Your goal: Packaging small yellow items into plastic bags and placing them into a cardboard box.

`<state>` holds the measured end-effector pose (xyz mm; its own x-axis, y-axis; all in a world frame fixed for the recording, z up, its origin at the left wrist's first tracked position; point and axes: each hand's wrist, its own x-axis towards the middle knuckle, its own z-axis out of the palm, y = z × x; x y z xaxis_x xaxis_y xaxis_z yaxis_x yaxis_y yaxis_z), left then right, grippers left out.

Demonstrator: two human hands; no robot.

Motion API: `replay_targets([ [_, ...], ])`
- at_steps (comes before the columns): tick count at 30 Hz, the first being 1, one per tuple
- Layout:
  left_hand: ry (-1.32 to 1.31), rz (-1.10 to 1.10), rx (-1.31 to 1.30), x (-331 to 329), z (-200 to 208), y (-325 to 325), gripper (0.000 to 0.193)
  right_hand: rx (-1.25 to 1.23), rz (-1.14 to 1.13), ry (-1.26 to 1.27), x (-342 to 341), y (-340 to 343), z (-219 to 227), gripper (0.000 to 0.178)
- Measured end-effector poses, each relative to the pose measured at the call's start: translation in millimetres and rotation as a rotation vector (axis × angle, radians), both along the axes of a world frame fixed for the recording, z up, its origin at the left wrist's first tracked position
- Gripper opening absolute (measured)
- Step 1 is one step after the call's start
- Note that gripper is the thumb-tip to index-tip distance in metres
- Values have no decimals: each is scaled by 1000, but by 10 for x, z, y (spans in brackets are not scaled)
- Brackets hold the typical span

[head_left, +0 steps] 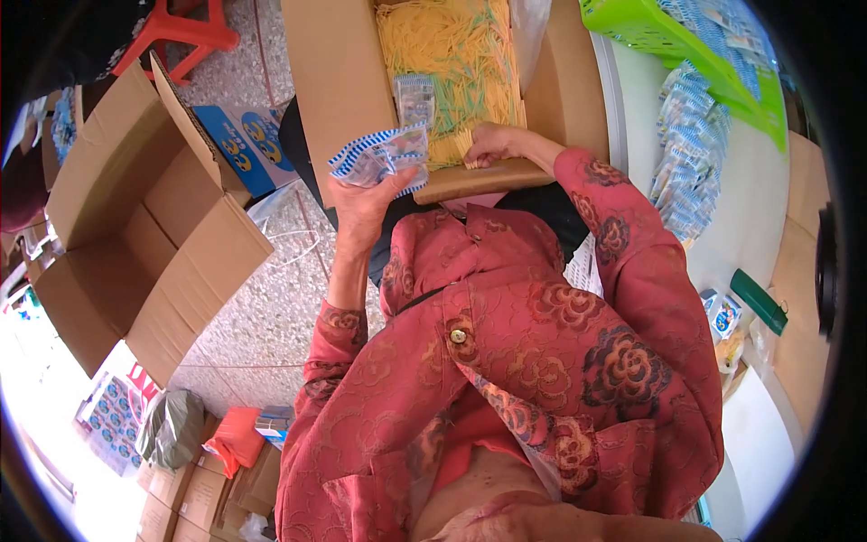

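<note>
Left hand point(366, 200) grips a fanned bunch of small blue-and-white packets point(379, 155), fingers curled around the lower ends, thumb on top. The bunch sits just left of the near wall of an open cardboard box point(343, 81), over the floor. Right hand point(492, 144) rests at the near edge inside that box, fingers bent and pressed together on the yellow-green shredded paper point(452, 54); can't tell if it pinches any. One more clear packet point(415, 98) lies on the shreds, just above the held bunch. Red flowered sleeves run up to both hands. Left side: a bigger empty box point(135, 226) with flaps open on the speckled floor, red stool point(185, 32) behind it. Right side: white table point(750, 217) with a pile of similar packets point(691, 154) and a green basket point(686, 45) holding more.
</note>
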<state>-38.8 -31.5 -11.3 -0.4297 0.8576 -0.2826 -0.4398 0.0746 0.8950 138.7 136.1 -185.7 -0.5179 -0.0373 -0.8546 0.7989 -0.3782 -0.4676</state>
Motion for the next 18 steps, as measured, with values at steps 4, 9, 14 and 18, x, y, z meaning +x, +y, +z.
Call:
replay_targets([
  [4, 16, -70, 4, 88, 44, 28, 43, 163, -44, 175, 117, 36, 311, 11],
  [9, 15, -98, 8, 157, 19, 54, 39, 447, -452, 634, 120, 168, 1753, 10],
  [14, 96, -148, 24, 267, 30, 139, 33, 613, -286, 880, 102, 26, 2598, 9],
  [18, 126, -198, 45, 348, 89, 211, 31, 788, -140, 912, 75, -82, 2735, 8],
])
